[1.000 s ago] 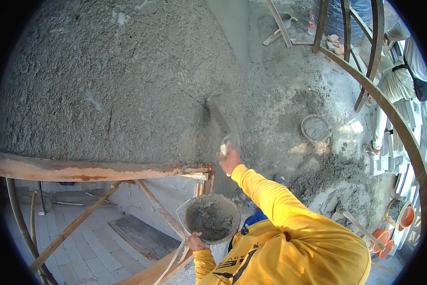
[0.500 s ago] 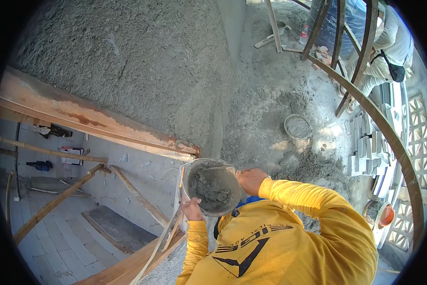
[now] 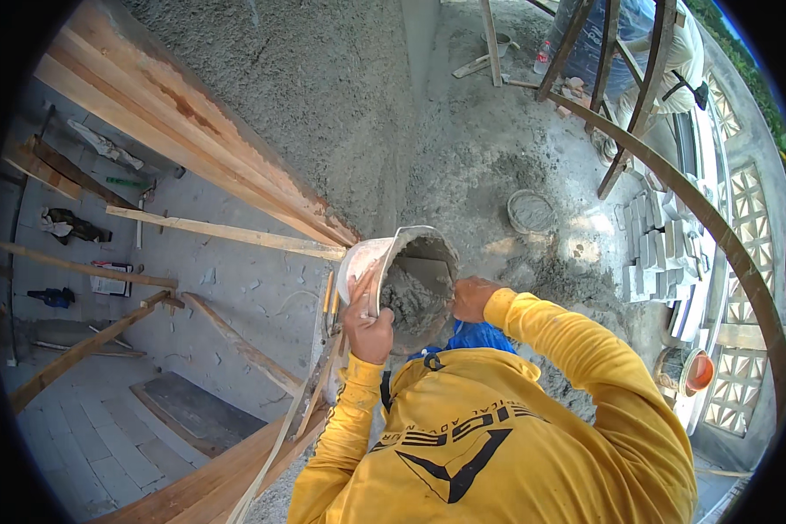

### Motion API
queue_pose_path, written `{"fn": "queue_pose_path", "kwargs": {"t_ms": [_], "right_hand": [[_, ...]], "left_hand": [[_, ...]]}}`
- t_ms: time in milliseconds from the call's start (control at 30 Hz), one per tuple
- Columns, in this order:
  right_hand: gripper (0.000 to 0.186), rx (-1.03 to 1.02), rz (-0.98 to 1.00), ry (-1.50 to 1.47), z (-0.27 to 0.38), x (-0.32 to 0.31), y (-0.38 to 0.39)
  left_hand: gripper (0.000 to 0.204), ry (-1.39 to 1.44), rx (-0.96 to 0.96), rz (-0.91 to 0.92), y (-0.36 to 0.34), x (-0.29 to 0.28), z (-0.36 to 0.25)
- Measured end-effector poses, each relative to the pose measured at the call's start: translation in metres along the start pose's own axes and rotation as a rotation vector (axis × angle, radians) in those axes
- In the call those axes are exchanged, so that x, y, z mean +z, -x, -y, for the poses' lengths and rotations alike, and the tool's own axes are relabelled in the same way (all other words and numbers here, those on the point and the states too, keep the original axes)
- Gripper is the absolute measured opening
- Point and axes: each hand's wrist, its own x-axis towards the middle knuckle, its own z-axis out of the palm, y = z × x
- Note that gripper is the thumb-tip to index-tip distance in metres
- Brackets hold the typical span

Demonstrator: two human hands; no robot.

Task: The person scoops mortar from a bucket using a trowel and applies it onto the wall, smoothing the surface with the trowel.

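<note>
A pale bucket hangs tilted in front of my chest, its mouth turned toward the right. My left hand is closed on its left side, fingers against the wall and rim. Wet grey mortar lies inside it. My right hand is closed at the bucket's right rim round the handle of a trowel, most of which the hand hides. The trowel's flat grey blade reaches into the bucket and is hard to tell from the mortar.
A rough cement wall rises ahead beside a wooden frame. Poles cross the opening at left. On the right are a mortar-filled round container, stacked blocks, a curved rail and a co-worker.
The bucket has tipped over toward the right, showing more of its outer wall. My left hand has shifted up along its side. The view has turned slightly, and the co-worker bends lower.
</note>
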Motion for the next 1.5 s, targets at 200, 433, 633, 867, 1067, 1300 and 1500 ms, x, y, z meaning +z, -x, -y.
{"fn": "queue_pose_path", "kwargs": {"t_ms": [200, 433, 633, 867, 1067, 1300, 1500], "right_hand": [[0.031, -0.478, 0.026, -0.496, 0.033, 0.074, -0.002], [0.05, -0.145, 0.099, -0.637, 0.078, 0.027, 0.017], [0.044, 0.278, 0.192, -0.821, 0.056, 0.013, -0.012], [0.036, 0.064, 0.252, -0.612, 0.034, 0.014, -0.009], [0.018, 0.226, 0.274, -1.048, 0.034, -0.001, 0.006], [0.015, 0.145, 0.168, -2.253, 0.004, 0.026, 0.038], [0.021, 0.229, -0.538, -2.168, -0.118, 0.013, 0.113]], "left_hand": [[0.053, 0.084, 0.063, 0.061, 0.014, -0.009, -0.01], [0.072, 0.234, -0.079, -0.11, 0.022, -0.042, 0.024], [0.071, 0.203, -0.056, -0.121, 0.007, -0.03, 0.023], [0.07, 0.287, -0.15, -0.168, 0.002, -0.022, 0.034], [0.067, 0.318, -0.238, -0.216, -0.001, -0.021, 0.069], [0.065, 0.375, -0.432, -0.237, 0.0, -0.03, 0.072], [0.065, 0.323, -0.49, -0.34, 0.009, -0.056, 0.08]]}}
